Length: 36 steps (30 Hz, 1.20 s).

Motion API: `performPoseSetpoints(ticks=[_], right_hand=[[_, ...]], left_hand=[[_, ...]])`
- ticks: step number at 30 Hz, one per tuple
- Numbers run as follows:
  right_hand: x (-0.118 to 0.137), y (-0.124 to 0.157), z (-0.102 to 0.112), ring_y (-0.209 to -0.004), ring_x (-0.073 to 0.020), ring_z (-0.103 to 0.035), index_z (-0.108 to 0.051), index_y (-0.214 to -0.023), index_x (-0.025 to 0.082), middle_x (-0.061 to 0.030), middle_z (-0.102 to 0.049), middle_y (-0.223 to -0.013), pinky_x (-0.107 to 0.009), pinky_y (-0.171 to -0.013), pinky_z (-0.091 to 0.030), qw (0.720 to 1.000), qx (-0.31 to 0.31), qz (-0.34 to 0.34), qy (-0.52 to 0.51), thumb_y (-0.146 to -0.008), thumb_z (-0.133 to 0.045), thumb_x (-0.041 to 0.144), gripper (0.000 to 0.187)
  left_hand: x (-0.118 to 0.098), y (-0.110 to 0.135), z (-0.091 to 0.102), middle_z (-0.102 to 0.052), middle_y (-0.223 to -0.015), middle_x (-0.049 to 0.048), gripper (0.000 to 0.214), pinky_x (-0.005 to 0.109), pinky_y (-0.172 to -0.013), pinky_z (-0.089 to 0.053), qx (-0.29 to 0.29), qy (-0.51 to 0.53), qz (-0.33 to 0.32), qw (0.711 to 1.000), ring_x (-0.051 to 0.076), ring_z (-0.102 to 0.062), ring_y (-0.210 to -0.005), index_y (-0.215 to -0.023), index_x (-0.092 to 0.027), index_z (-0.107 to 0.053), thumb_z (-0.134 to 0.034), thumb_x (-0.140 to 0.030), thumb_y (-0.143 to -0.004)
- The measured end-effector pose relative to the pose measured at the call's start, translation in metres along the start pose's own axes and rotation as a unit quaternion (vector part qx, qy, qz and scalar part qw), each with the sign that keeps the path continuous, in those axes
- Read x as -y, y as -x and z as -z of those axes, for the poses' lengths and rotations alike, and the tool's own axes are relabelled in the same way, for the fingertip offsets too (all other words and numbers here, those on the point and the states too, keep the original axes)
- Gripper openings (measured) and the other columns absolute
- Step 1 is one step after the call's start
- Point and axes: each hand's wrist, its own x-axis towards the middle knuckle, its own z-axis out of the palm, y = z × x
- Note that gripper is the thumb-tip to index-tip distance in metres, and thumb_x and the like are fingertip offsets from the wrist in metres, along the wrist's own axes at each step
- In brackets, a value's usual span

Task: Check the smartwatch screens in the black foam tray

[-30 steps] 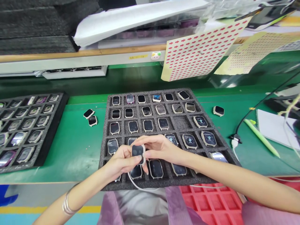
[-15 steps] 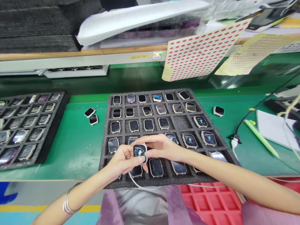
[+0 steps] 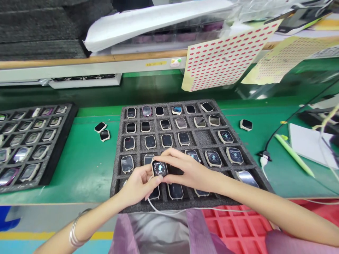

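Left grip (image 3: 136,185) and right grip (image 3: 189,170) pinch a lit watch (image 3: 160,168) above the near half of the foam tray (image 3: 203,137); screen-checking seems in hand; shifting it likely calls for minding the white cable (image 3: 155,208).

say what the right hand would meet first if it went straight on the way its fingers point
The held watch, which the right hand seems to grasp as it points left. Next would likely be the left hand, though depth there is hard to judge.
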Motion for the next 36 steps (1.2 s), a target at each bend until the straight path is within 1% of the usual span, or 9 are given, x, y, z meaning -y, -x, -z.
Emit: performPoseSetpoints(ticks=[2, 5, 9, 14, 22, 27, 30, 34, 36], right_hand=[[0.003, 0.001, 0.001, -0.105, -0.0209, -0.052, -0.048, -0.131, 0.019, -0.0106, -0.052, -0.114, -0.035, -0.090, -0.047, 0.999, 0.010, 0.005, 0.039, -0.089, -0.063, 0.026, 0.045], [0.006, 0.003, -0.001, -0.107, -0.0222, -0.052, -0.048, -0.130, 0.017, -0.0117, -0.051, -0.116, -0.036, -0.091, -0.048, 0.997, 0.008, 0.011, 0.070, -0.090, -0.061, 0.026, 0.043], [0.006, 0.003, -0.005, -0.103, -0.0201, -0.055, -0.051, -0.127, 0.017, -0.0105, -0.053, -0.112, -0.032, -0.089, -0.049, 0.999, -0.020, 0.020, 0.045, -0.088, -0.064, 0.024, 0.042], [0.003, 0.004, -0.008, -0.100, -0.0205, -0.057, -0.055, -0.124, 0.014, -0.0111, -0.055, -0.109, -0.033, -0.087, -0.050, 0.998, -0.043, 0.029, 0.034, -0.086, -0.066, 0.023, 0.041], [0.003, 0.002, -0.008, -0.096, -0.0202, -0.058, -0.056, -0.123, 0.015, -0.0107, -0.057, -0.106, -0.033, -0.083, -0.052, 0.998, -0.052, 0.028, 0.020, -0.086, -0.066, 0.025, 0.040], [0.003, 0.002, -0.008, -0.097, -0.0203, -0.057, -0.056, -0.123, 0.015, -0.0107, -0.057, -0.106, -0.034, -0.084, -0.051, 0.998, -0.052, 0.031, 0.011, -0.086, -0.066, 0.024, 0.040], [0.003, 0.003, -0.009, -0.097, -0.0203, -0.057, -0.055, -0.123, 0.014, -0.0111, -0.056, -0.106, -0.034, -0.083, -0.051, 0.998, -0.053, 0.032, 0.013, -0.086, -0.065, 0.025, 0.040], [0.002, 0.004, -0.009, -0.097, -0.0206, -0.057, -0.054, -0.124, 0.014, -0.0113, -0.056, -0.107, -0.034, -0.084, -0.051, 0.998, -0.047, 0.030, 0.031, -0.087, -0.064, 0.027, 0.040], [0.002, 0.004, -0.008, -0.099, -0.0212, -0.056, -0.053, -0.124, 0.013, -0.0121, -0.056, -0.109, -0.035, -0.086, -0.051, 0.997, -0.038, 0.027, 0.054, -0.088, -0.062, 0.028, 0.040]], left_hand=[[0.000, 0.002, 0.000, -0.040, -0.049, -0.0093, 0.027, 0.015, -0.033, -0.020, 0.001, -0.007, -0.002, 1.000, 0.001, -0.030, -0.032, -0.086, -0.013, -0.055, -0.059, -0.039, -0.085], [-0.001, 0.004, 0.000, -0.039, -0.051, -0.0091, 0.024, 0.015, -0.035, -0.020, -0.006, -0.008, -0.002, 1.000, 0.002, -0.029, -0.036, -0.089, -0.012, -0.056, -0.060, -0.036, -0.085], [-0.002, 0.003, -0.002, -0.038, -0.051, -0.0091, 0.025, 0.016, -0.036, -0.018, -0.017, -0.006, -0.003, 1.000, 0.002, -0.027, -0.037, -0.093, -0.011, -0.060, -0.062, -0.035, -0.084], [-0.004, 0.003, -0.003, -0.039, -0.050, -0.0080, 0.029, 0.018, -0.038, -0.018, -0.026, 0.001, 0.003, 1.000, 0.003, -0.025, -0.038, -0.096, -0.011, -0.064, -0.064, -0.037, -0.082], [-0.002, 0.003, -0.002, -0.047, -0.059, -0.0045, 0.029, 0.018, -0.044, -0.023, -0.026, 0.023, -0.002, 0.999, 0.004, -0.027, -0.045, -0.096, -0.012, -0.066, -0.067, -0.037, -0.081], [-0.003, 0.003, -0.002, -0.046, -0.055, -0.0050, 0.034, 0.019, -0.042, -0.022, -0.031, 0.012, 0.013, 0.999, 0.005, -0.025, -0.043, -0.094, -0.011, -0.066, -0.068, -0.041, -0.078], [-0.003, 0.003, -0.001, -0.042, -0.052, -0.0067, 0.033, 0.019, -0.043, -0.024, -0.033, 0.009, 0.018, 0.999, 0.005, -0.024, -0.041, -0.090, -0.011, -0.066, -0.068, -0.042, -0.078], [0.000, 0.003, -0.001, -0.044, -0.053, -0.0056, 0.029, 0.020, -0.047, -0.030, -0.038, 0.018, 0.013, 0.999, 0.007, -0.032, -0.045, -0.083, -0.013, -0.065, -0.070, -0.041, -0.077], [0.001, 0.002, -0.002, -0.048, -0.055, -0.0043, 0.029, 0.021, -0.051, -0.034, -0.041, 0.018, 0.008, 0.999, 0.008, -0.039, -0.049, -0.084, -0.013, -0.066, -0.069, -0.040, -0.077]])
